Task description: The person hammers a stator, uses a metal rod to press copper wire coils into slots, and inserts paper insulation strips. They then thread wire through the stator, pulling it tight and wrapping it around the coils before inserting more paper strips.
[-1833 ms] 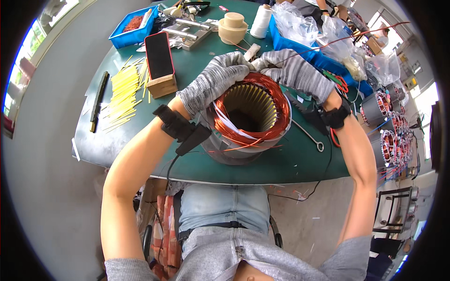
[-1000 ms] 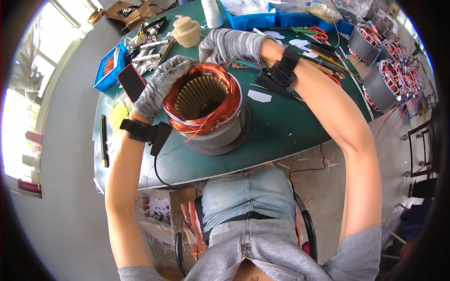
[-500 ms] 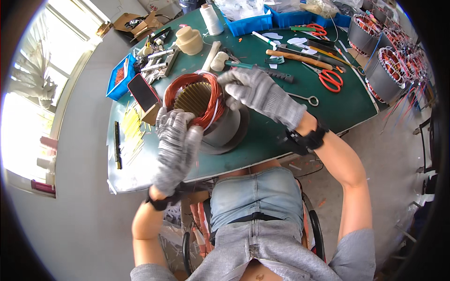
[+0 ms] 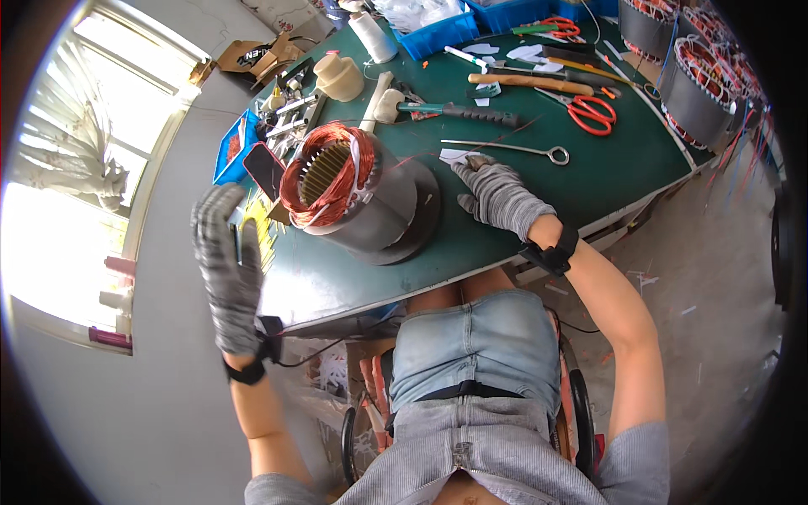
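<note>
A grey cylindrical motor stator (image 4: 360, 220) stands tilted on the green table, with a red-copper wire coil (image 4: 358, 172) bulging around its open end. Slot liners line the bore, and white ties wrap the coil. My left hand (image 4: 225, 273), in a grey knit glove, is raised left of the stator; it is open and holds nothing, thumb apart from the fingers. To the stator's right, my gloved right hand (image 4: 502, 198) is low over the table, thumb apart from bent fingers. Its fingertips meet a white paper slip (image 4: 453, 155); whether they grip it is unclear.
Beyond my right hand lie a hooked metal rod (image 4: 505, 146), a mallet (image 4: 459, 111), red-handled scissors (image 4: 592, 114) and a wooden handle (image 4: 530, 82). A phone (image 4: 265, 171) leans near yellow strips. Blue bins (image 4: 433, 35) and other wound stators (image 4: 694, 97) stand farther off.
Both hands have left the coil. My left hand has moved left and up off the table's edge; my right has gone right and down beside the white slip. The view has shifted slightly.
</note>
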The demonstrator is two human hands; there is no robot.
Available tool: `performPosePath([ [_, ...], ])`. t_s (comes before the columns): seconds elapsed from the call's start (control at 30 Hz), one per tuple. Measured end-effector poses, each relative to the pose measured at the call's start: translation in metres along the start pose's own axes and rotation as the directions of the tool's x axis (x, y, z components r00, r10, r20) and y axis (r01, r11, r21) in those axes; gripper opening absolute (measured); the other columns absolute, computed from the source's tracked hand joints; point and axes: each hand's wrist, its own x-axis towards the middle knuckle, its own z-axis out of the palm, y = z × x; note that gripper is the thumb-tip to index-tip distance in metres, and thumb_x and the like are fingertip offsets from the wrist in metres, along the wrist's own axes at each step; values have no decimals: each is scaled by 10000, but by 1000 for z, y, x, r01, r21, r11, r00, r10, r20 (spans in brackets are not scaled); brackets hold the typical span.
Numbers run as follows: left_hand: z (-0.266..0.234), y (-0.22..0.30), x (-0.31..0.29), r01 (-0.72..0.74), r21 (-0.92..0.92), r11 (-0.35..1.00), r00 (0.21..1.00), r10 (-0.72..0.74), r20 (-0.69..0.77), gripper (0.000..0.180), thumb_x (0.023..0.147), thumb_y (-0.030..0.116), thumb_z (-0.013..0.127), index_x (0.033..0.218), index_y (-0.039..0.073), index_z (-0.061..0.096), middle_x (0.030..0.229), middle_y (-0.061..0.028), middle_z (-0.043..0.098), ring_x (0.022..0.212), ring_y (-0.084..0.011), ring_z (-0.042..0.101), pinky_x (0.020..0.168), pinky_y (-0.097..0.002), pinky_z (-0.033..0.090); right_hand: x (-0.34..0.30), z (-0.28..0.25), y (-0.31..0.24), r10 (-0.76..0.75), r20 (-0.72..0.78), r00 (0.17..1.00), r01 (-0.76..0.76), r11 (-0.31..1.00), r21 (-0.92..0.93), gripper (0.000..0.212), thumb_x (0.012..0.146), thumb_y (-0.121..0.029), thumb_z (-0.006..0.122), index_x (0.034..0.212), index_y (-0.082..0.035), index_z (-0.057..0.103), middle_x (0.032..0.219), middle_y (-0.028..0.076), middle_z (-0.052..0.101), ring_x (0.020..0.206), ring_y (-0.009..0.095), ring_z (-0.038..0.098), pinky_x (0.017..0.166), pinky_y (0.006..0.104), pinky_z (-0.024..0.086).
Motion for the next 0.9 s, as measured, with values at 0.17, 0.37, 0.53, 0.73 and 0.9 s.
performPosePath([
  [0.17, 68, 50, -22, 175, -31, 984, 969, -166, 183, 620, 763, 257, 743, 1288, 48, 488, 1244, -181, 515, 1242, -346, 438, 1093, -442, 304, -17, -10, -23, -42, -234, 971, 217, 559, 800, 706, 843, -274, 630, 1445, -62, 327, 1225, 192, 544, 1112, 339, 562, 977, 411, 452],
  [0.37, 133, -18, -74, 119, -13, 993, 990, -118, 78, 733, 825, 259, 712, 1410, 63, 315, 1274, -128, 498, 1275, -263, 423, 1072, -378, 367, 3, -73, -128, -218, -897, 386, 743, 649, 162, 361, 902, -189, 583, 1254, -118, 542, 967, 102, 600, 877, 243, 633, 806, 331, 516],
  [0.53, 114, -36, -74, 294, -430, 853, 947, -198, 255, 598, 881, 217, 663, 1377, 63, 368, 1205, -93, 552, 1147, -218, 520, 985, -332, 439, -26, -81, -170, -412, -403, 817, 377, -146, 915, 520, 871, -141, 615, 1367, -104, 464, 1057, 185, 611, 989, 275, 631, 913, 389, 487],
  [0.73, 95, -16, -20, 300, -324, 897, 931, -201, 306, 189, 909, 139, 632, 1003, -19, 587, 920, -97, 603, 816, -151, 547, 757, -292, 477, -14, -6, 35, -169, -611, 773, 363, 908, 209, 205, 835, -171, 608, 1030, -177, 672, 1095, 87, 660, 995, 256, 630, 841, 381, 514],
  [0.9, 88, 4, -4, 402, -301, 865, 859, -243, 450, 200, 930, 202, 617, 979, 10, 587, 842, -42, 577, 751, -107, 512, 693, -269, 456, 30, -5, 74, 305, -111, 946, -265, 923, 279, 270, 845, -164, 634, 1110, -127, 669, 1088, 98, 687, 1037, 278, 646, 842, 397, 526],
])
